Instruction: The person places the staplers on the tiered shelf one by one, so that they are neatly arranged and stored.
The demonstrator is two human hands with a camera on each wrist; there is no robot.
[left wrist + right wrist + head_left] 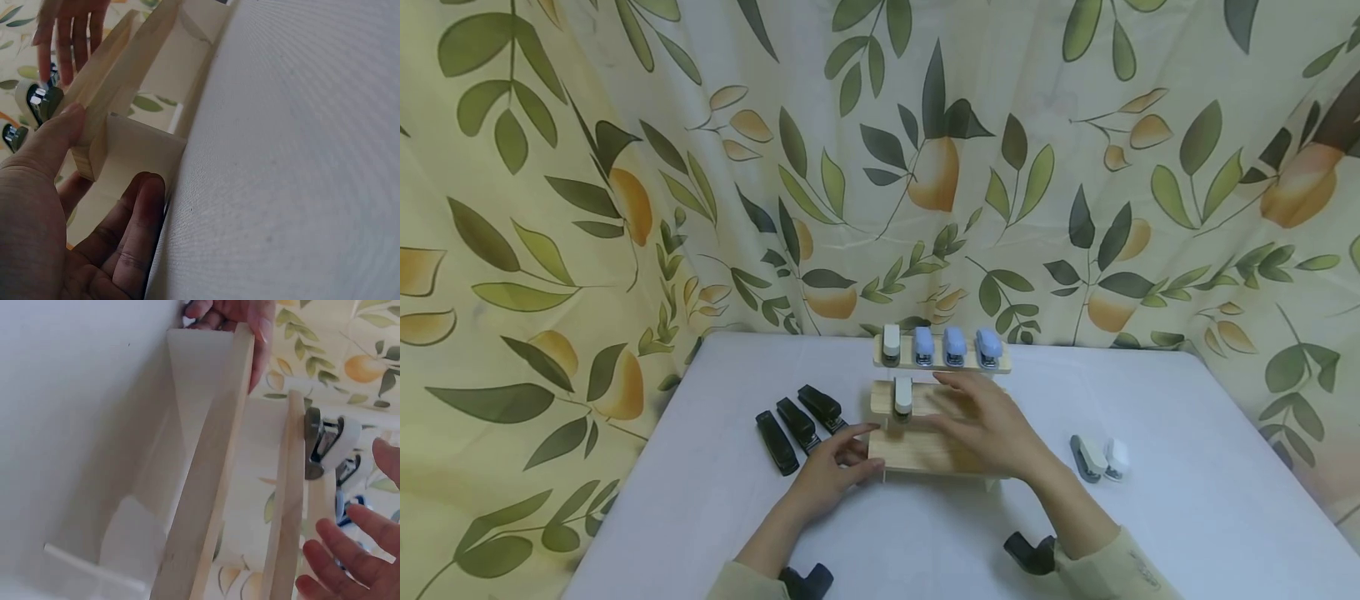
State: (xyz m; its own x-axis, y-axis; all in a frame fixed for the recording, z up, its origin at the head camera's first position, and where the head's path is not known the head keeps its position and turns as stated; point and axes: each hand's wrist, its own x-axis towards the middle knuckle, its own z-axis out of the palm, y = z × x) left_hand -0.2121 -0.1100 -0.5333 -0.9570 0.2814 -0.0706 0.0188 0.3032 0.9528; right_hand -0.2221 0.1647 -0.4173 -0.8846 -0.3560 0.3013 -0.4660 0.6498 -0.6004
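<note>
A wooden three-tier stand [925, 454] stands on the table. My left hand [829, 473] grips the left end of its lowest shelf, thumb on the board and other fingers beside and below it. Over the middle and lower tiers, my right hand [996, 427] is spread with nothing in it; the right wrist view shows its fingers [350, 550] apart from the boards. One white stapler [903, 397] stands at the left of the middle tier. Along the top tier are another white stapler [891, 343] and three blue staplers [955, 345].
Left of the stand lie three black staplers [798, 423], partly behind my left hand. Two small light-coloured staplers, one grey and white [1087, 458] and one white [1116, 460], are on the table at the right. A leaf-patterned curtain [880, 167] hangs behind the table.
</note>
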